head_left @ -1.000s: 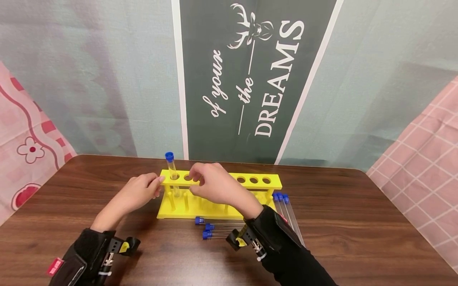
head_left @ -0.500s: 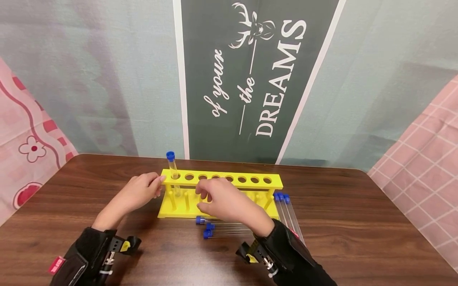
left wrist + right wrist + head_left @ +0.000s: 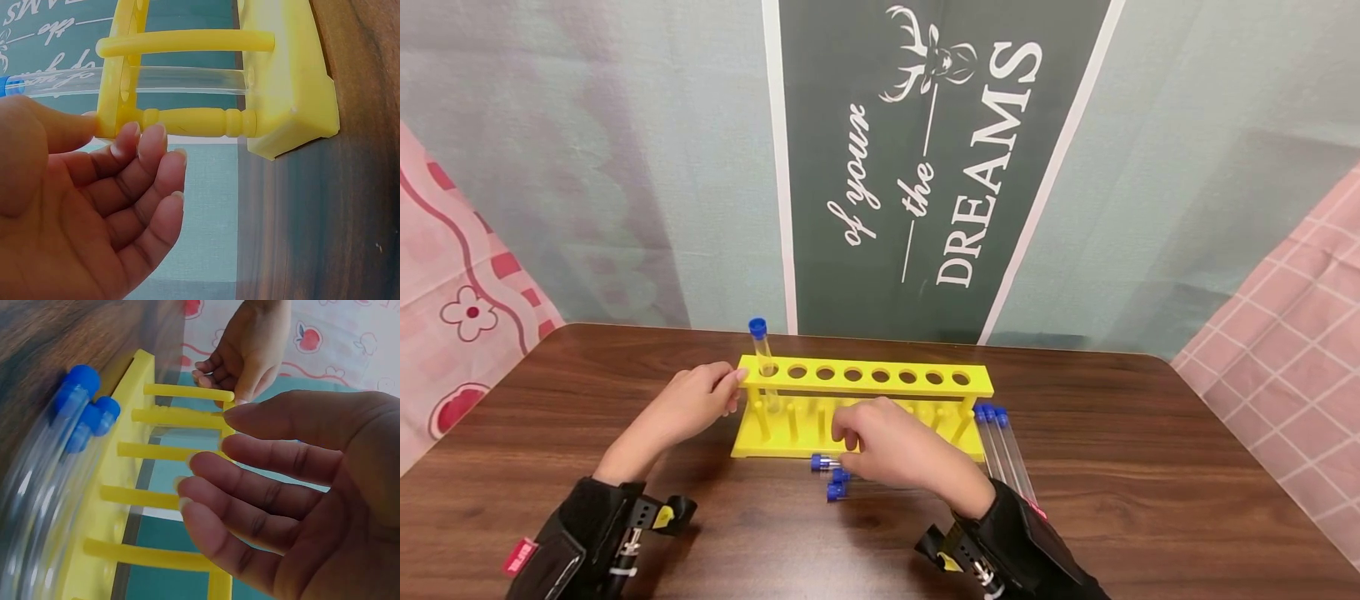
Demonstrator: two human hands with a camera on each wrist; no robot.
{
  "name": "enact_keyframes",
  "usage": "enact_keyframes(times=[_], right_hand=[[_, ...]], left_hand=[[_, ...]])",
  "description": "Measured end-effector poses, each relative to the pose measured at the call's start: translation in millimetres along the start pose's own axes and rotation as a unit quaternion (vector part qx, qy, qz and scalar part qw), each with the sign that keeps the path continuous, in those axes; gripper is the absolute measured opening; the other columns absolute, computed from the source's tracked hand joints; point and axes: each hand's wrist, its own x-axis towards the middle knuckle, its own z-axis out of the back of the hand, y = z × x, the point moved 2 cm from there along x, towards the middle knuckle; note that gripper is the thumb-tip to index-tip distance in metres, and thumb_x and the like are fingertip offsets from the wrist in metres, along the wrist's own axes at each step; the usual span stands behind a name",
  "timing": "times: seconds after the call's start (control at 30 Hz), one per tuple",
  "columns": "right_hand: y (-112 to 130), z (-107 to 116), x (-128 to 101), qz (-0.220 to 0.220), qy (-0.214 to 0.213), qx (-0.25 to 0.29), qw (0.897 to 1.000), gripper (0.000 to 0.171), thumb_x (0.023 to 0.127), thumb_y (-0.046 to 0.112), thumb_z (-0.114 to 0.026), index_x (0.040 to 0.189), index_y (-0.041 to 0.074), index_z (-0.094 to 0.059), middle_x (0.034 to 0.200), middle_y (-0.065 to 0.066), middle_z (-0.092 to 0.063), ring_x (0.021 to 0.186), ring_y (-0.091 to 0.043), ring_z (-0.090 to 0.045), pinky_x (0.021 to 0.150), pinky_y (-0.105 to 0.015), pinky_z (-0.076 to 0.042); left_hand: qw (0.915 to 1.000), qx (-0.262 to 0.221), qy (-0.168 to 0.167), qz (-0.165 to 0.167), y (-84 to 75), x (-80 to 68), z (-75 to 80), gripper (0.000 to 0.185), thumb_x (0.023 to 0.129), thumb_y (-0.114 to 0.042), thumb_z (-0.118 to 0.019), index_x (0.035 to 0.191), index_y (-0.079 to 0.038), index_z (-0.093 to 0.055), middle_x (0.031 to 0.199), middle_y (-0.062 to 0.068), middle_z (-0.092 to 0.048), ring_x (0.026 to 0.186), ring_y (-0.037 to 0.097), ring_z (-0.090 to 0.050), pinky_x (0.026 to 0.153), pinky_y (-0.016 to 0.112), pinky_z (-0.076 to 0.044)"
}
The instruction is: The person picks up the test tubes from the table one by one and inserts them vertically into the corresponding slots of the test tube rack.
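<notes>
A yellow test tube rack (image 3: 867, 377) stands on the table, with one blue-capped test tube (image 3: 763, 346) upright in its leftmost hole. My left hand (image 3: 696, 404) pinches the left end of the rack's top bar between thumb and index finger, as the left wrist view (image 3: 112, 200) makes plain. In front of the rack lie several capped test tubes (image 3: 836, 492), partly hidden by my right hand (image 3: 891, 442). That hand hovers over them, fingers loosely bent and nothing between them; the right wrist view shows a gap between its fingers and the blue caps (image 3: 81, 378).
Three more blue-capped tubes (image 3: 1006, 450) lie beside the rack's right end. The wooden table (image 3: 1150, 483) ends at a hanging cloth backdrop (image 3: 880, 317) with printed words. Pink patterned cloths hang at both sides.
My right hand has moved away from the rack's top, toward me and slightly right, down over the lying tubes. The left hand keeps its hold on the rack.
</notes>
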Motion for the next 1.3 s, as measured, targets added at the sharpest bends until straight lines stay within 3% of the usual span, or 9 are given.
enact_keyframes(times=[0.3,0.53,0.63,0.73,0.83,1.07,1.3], right_hand=[[-6.1,-8.9,-9.1,0.006,0.030,-0.009,0.999,0.008,0.077,0.002,-0.068,0.082,0.003,-0.062,0.065,0.003,-0.050,0.062,-0.010,-0.043,0.059,-0.021,-0.039],[-12.8,-17.9,-13.8,0.004,0.063,-0.022,0.998,0.011,0.076,-0.002,-0.066,0.074,0.005,-0.057,0.058,0.005,-0.030,0.056,-0.007,-0.032,0.055,-0.020,-0.031],[-16.4,-22.4,-14.9,0.001,0.073,-0.029,0.997,0.012,0.075,-0.002,-0.066,0.073,0.005,-0.056,0.057,0.006,-0.030,0.055,-0.007,-0.033,0.054,-0.020,-0.030],[-19.1,-26.7,-15.8,-0.005,0.080,-0.043,0.996,0.011,0.075,-0.001,-0.067,0.075,0.006,-0.059,0.060,0.006,-0.040,0.058,-0.008,-0.037,0.057,-0.020,-0.035],[-20.5,-30.2,-16.6,-0.008,0.079,-0.047,0.996,0.012,0.074,-0.002,-0.067,0.075,0.006,-0.058,0.064,0.005,-0.045,0.059,-0.009,-0.037,0.057,-0.020,-0.035],[-21.1,-34.1,-17.8,-0.017,0.070,-0.057,0.996,0.022,0.073,-0.006,-0.064,0.068,0.007,-0.047,0.063,0.003,-0.026,0.059,-0.009,-0.027,0.054,-0.022,-0.024],[-21.4,-36.3,-19.0,-0.030,0.065,-0.077,0.994,0.022,0.074,-0.006,-0.064,0.070,0.009,-0.047,0.064,0.003,-0.028,0.059,-0.010,-0.028,0.055,-0.023,-0.024]], left_hand=[[1.0000,0.000,0.001,0.001,-0.2,0.2,0.0,0.030,0.099,-0.021,-0.041,0.077,-0.004,-0.052,0.064,0.003,-0.049,0.056,0.017,-0.040,0.053,0.030,-0.034],[1.0000,-0.001,0.003,0.002,-0.7,0.3,-0.4,0.029,0.098,-0.021,-0.041,0.078,-0.003,-0.053,0.065,0.003,-0.049,0.056,0.017,-0.041,0.053,0.030,-0.034],[1.0000,0.002,0.003,0.002,-0.3,0.8,-0.8,0.029,0.098,-0.021,-0.041,0.079,-0.003,-0.053,0.065,0.003,-0.049,0.057,0.017,-0.041,0.054,0.030,-0.034],[1.0000,0.003,0.002,0.002,-0.2,0.9,-0.8,0.030,0.099,-0.021,-0.041,0.078,-0.003,-0.053,0.065,0.003,-0.049,0.057,0.017,-0.041,0.054,0.030,-0.034],[1.0000,0.002,0.001,0.002,-0.6,0.3,-0.1,0.029,0.099,-0.021,-0.041,0.078,-0.004,-0.052,0.065,0.003,-0.049,0.057,0.017,-0.041,0.054,0.030,-0.034],[1.0000,0.003,0.002,0.000,-0.8,-1.1,0.3,0.029,0.099,-0.021,-0.041,0.077,-0.005,-0.051,0.065,0.003,-0.048,0.056,0.017,-0.040,0.053,0.030,-0.034],[1.0000,0.002,0.000,0.001,-0.1,-0.9,-0.6,0.029,0.098,-0.021,-0.041,0.077,-0.005,-0.051,0.064,0.003,-0.048,0.055,0.017,-0.039,0.053,0.030,-0.033]])
